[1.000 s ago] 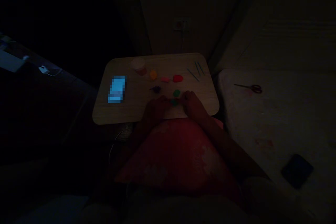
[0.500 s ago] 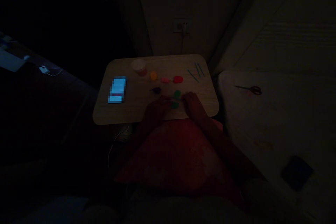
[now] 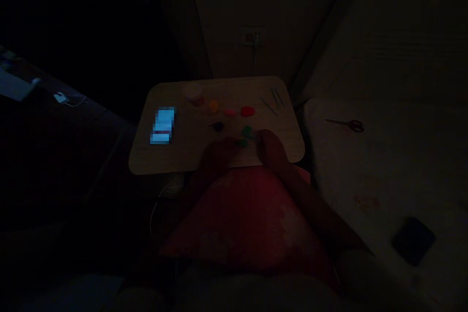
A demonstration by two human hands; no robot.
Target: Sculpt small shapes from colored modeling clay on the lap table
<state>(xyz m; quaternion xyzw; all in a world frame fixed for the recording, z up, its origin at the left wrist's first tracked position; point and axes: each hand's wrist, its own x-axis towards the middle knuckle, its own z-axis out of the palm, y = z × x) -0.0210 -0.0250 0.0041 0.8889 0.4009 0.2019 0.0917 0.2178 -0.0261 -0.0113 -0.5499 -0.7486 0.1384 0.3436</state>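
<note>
Two green lumps of what looks like modelling clay lie on the small wooden table [image 3: 171, 161]. The farther green lump [image 3: 247, 130] sits just ahead of the gap between my hands. My left hand [image 3: 221, 151] has its fingertips at the nearer green lump [image 3: 243, 143], fingers bent together around its edge. To the right, my right hand [image 3: 271, 147] is closed, and a thin pale thing pokes from its fingertips toward the green lumps; darkness hides its kind. Beyond are a dark lump [image 3: 218, 126], an orange lump [image 3: 213, 106], a pink lump [image 3: 230, 112] and a red lump [image 3: 247, 111].
A paper cup [image 3: 193, 93] stands at the back left, and a lit, pixelated phone [image 3: 163, 126] lies left. Thin sticks [image 3: 277, 98] rest at the back right. Scissors [image 3: 347, 124] lie on the pale surface to the right. A red cushion [image 3: 244, 214] covers my lap.
The picture is darker. My left fingers have closed in at the nearer green lump, which has shifted slightly up and left. My right fingers have curled in more.
</note>
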